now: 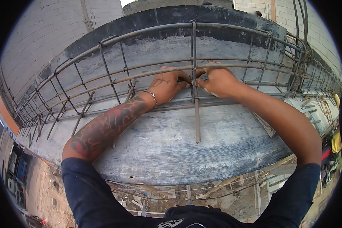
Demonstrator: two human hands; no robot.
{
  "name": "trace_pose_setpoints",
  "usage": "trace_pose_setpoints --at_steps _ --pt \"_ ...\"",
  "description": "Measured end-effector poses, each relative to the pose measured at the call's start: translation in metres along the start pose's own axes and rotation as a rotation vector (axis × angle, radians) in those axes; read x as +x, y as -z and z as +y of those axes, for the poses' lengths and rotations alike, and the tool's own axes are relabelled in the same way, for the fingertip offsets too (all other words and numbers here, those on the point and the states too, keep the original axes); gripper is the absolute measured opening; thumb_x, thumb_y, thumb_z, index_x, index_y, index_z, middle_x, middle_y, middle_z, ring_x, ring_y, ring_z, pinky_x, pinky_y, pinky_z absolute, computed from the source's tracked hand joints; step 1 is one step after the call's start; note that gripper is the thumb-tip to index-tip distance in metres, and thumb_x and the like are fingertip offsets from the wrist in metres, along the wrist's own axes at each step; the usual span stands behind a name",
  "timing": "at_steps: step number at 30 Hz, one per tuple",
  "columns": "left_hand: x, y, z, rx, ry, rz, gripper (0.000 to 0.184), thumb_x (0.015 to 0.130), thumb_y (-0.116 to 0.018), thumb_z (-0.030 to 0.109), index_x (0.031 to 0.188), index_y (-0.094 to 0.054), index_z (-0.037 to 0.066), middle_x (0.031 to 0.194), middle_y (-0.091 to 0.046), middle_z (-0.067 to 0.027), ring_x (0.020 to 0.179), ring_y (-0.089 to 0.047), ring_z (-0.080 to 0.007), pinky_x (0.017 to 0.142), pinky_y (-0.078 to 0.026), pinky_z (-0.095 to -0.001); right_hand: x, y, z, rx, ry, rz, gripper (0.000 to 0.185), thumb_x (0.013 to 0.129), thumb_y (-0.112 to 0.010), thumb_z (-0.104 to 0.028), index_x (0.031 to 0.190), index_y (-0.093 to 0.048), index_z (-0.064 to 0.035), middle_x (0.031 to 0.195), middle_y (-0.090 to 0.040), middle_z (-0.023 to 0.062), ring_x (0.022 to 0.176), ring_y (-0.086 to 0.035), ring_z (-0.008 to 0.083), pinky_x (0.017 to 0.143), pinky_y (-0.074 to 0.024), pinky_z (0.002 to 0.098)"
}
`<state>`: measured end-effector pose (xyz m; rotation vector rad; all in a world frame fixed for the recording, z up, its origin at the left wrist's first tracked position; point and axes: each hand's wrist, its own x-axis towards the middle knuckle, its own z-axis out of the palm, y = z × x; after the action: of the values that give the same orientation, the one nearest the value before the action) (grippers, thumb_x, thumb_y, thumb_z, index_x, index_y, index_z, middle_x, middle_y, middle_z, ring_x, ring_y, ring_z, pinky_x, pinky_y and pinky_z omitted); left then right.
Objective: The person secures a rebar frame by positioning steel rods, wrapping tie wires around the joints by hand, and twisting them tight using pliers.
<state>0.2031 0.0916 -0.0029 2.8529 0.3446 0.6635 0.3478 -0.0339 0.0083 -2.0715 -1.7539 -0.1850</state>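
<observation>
A cage of steel reinforcing bars spans the view, with a vertical stirrup [193, 43] at its middle crossing a long horizontal bar [136, 77]. My left hand [167, 84], with a chain bracelet at the wrist, is at the left side of this stirrup, fingers curled and fingertips pressed together beside the steel. From the other side, my right hand [219, 80] reaches in below the horizontal bar, its thumb and fingers closed close to the same stirrup. What lies between the fingertips is too small and partly hidden to make out. Below them, a short bar end [197, 129] sticks out towards me.
A worn board [159, 152] lies under the cage. Behind stands a dark-topped concrete face [152, 51], with block walls [38, 45] beyond. Other bar ends jut out at the left. Past the board's near edge, a lower level shows rubble [231, 197].
</observation>
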Motion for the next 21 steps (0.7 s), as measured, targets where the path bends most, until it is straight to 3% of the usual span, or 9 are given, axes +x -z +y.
trace_pose_setpoints --at_steps 2,6,8,9,12,14,16,19,21 --pt "-0.001 -0.003 0.003 0.026 0.077 0.048 0.021 0.086 -0.057 0.018 0.103 -0.064 0.007 0.093 -0.067 -0.012 0.084 -0.064 -0.0256 0.078 -0.048 -0.0333 -0.001 0.003 0.0 -0.01 -0.02 -0.039 0.037 0.086 -0.057 -0.037 0.11 -0.064 -0.01 0.093 -0.066 0.0121 0.092 -0.062 0.0264 0.086 -0.0453 0.0361" --pt "0.001 -0.008 0.005 0.056 0.037 0.128 0.022 0.088 -0.055 0.021 0.103 -0.064 0.008 0.092 -0.067 -0.0122 0.085 -0.064 -0.0266 0.079 -0.048 -0.0341 -0.002 0.009 0.002 0.043 -0.023 -0.113 0.038 0.084 -0.058 -0.035 0.111 -0.064 -0.0082 0.089 -0.067 0.0129 0.087 -0.063 0.0255 0.082 -0.0466 0.0342" --pt "0.003 -0.01 0.007 0.085 0.031 0.143 0.025 0.088 -0.054 0.024 0.103 -0.065 0.007 0.091 -0.067 -0.013 0.086 -0.064 -0.0268 0.079 -0.048 -0.0344 0.002 0.009 0.008 -0.012 0.076 -0.139 0.042 0.08 -0.059 -0.032 0.114 -0.062 -0.0068 0.085 -0.067 0.0139 0.083 -0.063 0.0246 0.078 -0.0475 0.0328" --pt "0.004 -0.011 0.011 0.065 0.085 0.141 0.026 0.088 -0.055 0.026 0.103 -0.065 0.007 0.091 -0.067 -0.0138 0.085 -0.064 -0.0271 0.079 -0.048 -0.0345 0.003 0.012 0.004 -0.025 0.023 -0.19 0.054 0.076 -0.064 -0.034 0.12 -0.056 -0.0032 0.101 -0.064 0.0193 0.092 -0.062 0.0274 0.085 -0.046 0.0322" --pt "0.003 -0.014 0.015 0.013 0.174 0.151 0.033 0.085 -0.059 0.033 0.103 -0.066 0.006 0.09 -0.067 -0.0147 0.085 -0.065 -0.0258 0.079 -0.048 -0.034 0.0 0.022 -0.003 -0.021 -0.003 -0.272 0.055 0.075 -0.063 -0.031 0.121 -0.055 -0.0028 0.108 -0.061 0.0218 0.095 -0.061 0.0266 0.086 -0.0458 0.0321" --pt "0.001 -0.013 0.018 -0.041 0.217 0.176 0.04 0.079 -0.065 0.038 0.102 -0.066 0.006 0.09 -0.068 -0.0126 0.085 -0.065 -0.0229 0.079 -0.049 -0.0322 0.004 0.01 0.013 -0.034 0.082 -0.213 0.054 0.075 -0.06 -0.03 0.122 -0.054 -0.0032 0.108 -0.062 0.0204 0.092 -0.062 0.0261 0.085 -0.0458 0.0317" --pt "0.0 -0.015 0.015 -0.083 0.232 0.192 0.043 0.076 -0.068 0.04 0.102 -0.067 0.005 0.091 -0.069 -0.0115 0.085 -0.065 -0.0217 0.08 -0.049 -0.0316 0.005 0.0 0.02 0.156 0.19 -0.033 0.045 0.081 -0.054 -0.03 0.119 -0.057 -0.0056 0.104 -0.063 0.0185 0.095 -0.06 0.03 0.086 -0.0447 0.0348" --pt "-0.003 -0.014 0.018 -0.171 0.253 0.206 0.047 0.072 -0.072 0.041 0.101 -0.067 0.004 0.093 -0.069 -0.0109 0.086 -0.065 -0.0202 0.08 -0.05 -0.0303 0.009 0.005 0.016 0.192 0.02 -0.109 0.047 0.085 -0.052 -0.032 0.123 -0.053 -0.0035 0.099 -0.066 0.0146 0.085 -0.064 0.0237 0.083 -0.0462 0.0314" --pt "-0.004 -0.014 0.021 -0.218 0.265 0.199 0.048 0.071 -0.073 0.04 0.101 -0.068 0.004 0.094 -0.069 -0.0115 0.086 -0.066 -0.0198 0.081 -0.05 -0.0296 0.007 0.01 0.006 0.106 0.016 -0.117 0.045 0.086 -0.051 -0.032 0.12 -0.054 -0.0029 0.095 -0.066 0.0142 0.084 -0.064 0.0227 0.083 -0.0463 0.0319"
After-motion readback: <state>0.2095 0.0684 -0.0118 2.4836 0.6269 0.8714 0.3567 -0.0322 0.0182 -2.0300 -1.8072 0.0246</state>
